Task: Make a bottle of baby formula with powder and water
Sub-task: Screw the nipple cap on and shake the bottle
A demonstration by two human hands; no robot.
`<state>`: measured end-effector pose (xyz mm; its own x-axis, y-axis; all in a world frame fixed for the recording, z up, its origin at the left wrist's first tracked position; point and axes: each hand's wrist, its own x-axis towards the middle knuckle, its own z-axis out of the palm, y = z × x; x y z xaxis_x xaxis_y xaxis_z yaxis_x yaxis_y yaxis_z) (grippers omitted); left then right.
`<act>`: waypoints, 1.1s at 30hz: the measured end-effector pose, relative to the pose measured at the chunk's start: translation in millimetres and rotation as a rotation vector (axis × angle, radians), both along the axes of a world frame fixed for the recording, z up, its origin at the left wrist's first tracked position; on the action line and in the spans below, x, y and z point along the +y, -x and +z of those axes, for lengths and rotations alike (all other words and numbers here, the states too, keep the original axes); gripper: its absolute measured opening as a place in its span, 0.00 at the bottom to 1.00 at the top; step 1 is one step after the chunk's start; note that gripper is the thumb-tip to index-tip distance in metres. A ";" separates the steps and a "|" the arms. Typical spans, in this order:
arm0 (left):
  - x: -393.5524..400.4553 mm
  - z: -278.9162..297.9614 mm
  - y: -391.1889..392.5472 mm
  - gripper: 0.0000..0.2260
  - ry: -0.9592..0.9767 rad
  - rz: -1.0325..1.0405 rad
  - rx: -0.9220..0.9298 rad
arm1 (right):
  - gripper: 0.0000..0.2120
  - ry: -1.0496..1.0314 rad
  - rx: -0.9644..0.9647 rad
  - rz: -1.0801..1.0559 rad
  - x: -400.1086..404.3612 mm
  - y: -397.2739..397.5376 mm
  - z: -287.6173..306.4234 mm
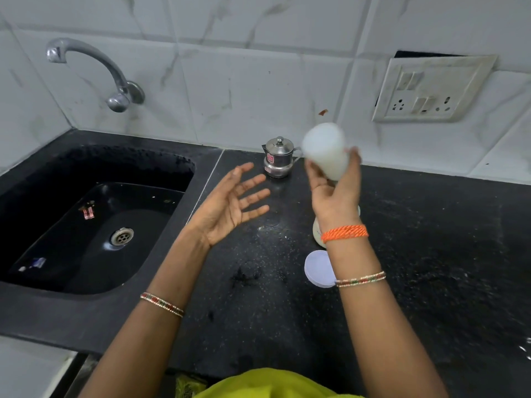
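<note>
My right hand [334, 193] grips a baby bottle [326, 150] with milky white liquid, raised above the black counter [431, 254] and blurred by motion. The bottle tilts up and to the left, base end towards the wall. My left hand [232, 202] hovers palm up with fingers spread, to the left of the bottle, touching nothing. Behind my right wrist stands a white container [318, 232], mostly hidden. A round white lid [317, 268] lies flat on the counter next to my right forearm.
A small steel pot with a lid [278, 158] stands at the back of the counter by the tiled wall. A black sink [94, 225] with a tap [94, 70] lies to the left. A switch socket plate [431, 90] is on the wall at right. White specks dot the counter.
</note>
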<state>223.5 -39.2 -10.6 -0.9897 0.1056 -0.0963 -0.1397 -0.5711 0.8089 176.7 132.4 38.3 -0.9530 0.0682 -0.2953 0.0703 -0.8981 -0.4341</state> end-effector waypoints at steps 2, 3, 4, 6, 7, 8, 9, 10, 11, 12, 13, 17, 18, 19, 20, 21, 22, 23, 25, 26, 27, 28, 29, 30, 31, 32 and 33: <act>-8.9 -0.9 1.8 0.17 0.003 0.053 -0.028 | 0.14 0.162 0.018 0.042 9.0 -1.2 11.4; -12.6 -2.6 2.4 0.16 -0.005 0.065 -0.045 | 0.13 0.147 0.051 0.112 12.4 -3.7 16.0; -15.1 -4.0 3.0 0.15 -0.012 0.069 -0.061 | 0.13 0.104 0.086 0.209 14.3 -8.0 19.8; -16.7 -6.7 4.6 0.13 -0.020 0.079 -0.088 | 0.14 -0.065 0.143 0.412 13.7 -17.8 24.7; -15.7 -7.1 5.3 0.13 -0.023 0.076 -0.092 | 0.14 -0.175 0.194 0.479 12.2 -20.8 26.2; -14.6 -7.6 6.3 0.12 -0.025 0.067 -0.092 | 0.13 -0.309 0.285 0.506 11.2 -22.8 28.5; -13.2 -7.8 7.2 0.12 -0.027 0.051 -0.088 | 0.16 -0.524 0.439 0.500 11.6 -24.3 31.2; -11.6 -8.0 8.0 0.13 -0.024 0.032 -0.081 | 0.23 -0.796 0.639 0.485 13.1 -24.6 35.0; -10.6 -8.5 8.3 0.14 -0.021 0.016 -0.072 | 0.31 -1.085 0.856 0.487 14.9 -23.5 37.7; -9.8 -8.4 8.1 0.15 -0.018 0.003 -0.063 | 0.37 -1.339 1.014 0.502 16.0 -22.9 40.1; -9.0 -8.1 7.5 0.14 -0.016 -0.001 -0.058 | 0.39 -1.515 1.080 0.508 16.6 -21.3 41.0; -10.5 -10.0 6.1 0.14 -0.027 0.034 -0.068 | 0.32 -1.022 0.780 0.258 12.4 -2.9 22.7; -11.4 -10.5 5.6 0.14 -0.033 0.046 -0.073 | 0.27 -0.686 0.566 0.222 9.6 2.7 15.6; -11.6 -10.7 5.0 0.15 -0.032 0.053 -0.078 | 0.22 -0.333 0.370 0.216 6.4 6.1 9.2; -11.6 -10.4 4.4 0.14 -0.025 0.058 -0.079 | 0.18 -0.035 0.216 0.202 2.8 8.9 3.7; -11.6 -10.1 3.8 0.14 -0.017 0.063 -0.082 | 0.15 0.147 0.104 0.180 0.0 9.5 -2.3; -11.3 -9.5 3.6 0.13 -0.011 0.067 -0.083 | 0.14 0.199 0.044 0.189 -1.1 8.6 -6.2; -10.9 -8.4 3.7 0.13 -0.006 0.070 -0.085 | 0.14 0.168 0.032 0.245 -0.9 5.5 -7.8; -10.9 -6.8 4.8 0.13 0.005 0.076 -0.089 | 0.12 0.001 0.081 0.452 0.4 -0.5 -11.7; -11.4 -7.0 5.2 0.13 0.005 0.082 -0.093 | 0.12 -0.097 0.112 0.545 1.8 -2.4 -12.6; -12.0 -7.5 5.4 0.12 0.002 0.089 -0.098 | 0.11 -0.184 0.148 0.582 2.2 -2.0 -12.7; -12.7 -8.2 5.3 0.12 0.000 0.093 -0.100 | 0.11 -0.245 0.189 0.543 2.4 0.6 -12.9; -13.3 -9.1 5.1 0.12 -0.001 0.094 -0.102 | 0.14 -0.332 0.253 0.439 3.4 4.2 -14.2; -13.9 -9.7 5.2 0.12 -0.001 0.094 -0.105 | 0.20 -0.492 0.359 0.297 5.8 7.4 -14.2; -13.9 -10.7 5.2 0.12 -0.002 0.093 -0.109 | 0.27 -0.730 0.499 0.175 9.6 10.6 -12.9; -13.9 -11.7 5.3 0.12 -0.001 0.094 -0.111 | 0.33 -0.973 0.639 0.132 13.4 13.6 -12.3; -13.9 -12.3 5.5 0.12 -0.001 0.096 -0.113 | 0.36 -1.169 0.718 0.145 16.3 16.3 -10.7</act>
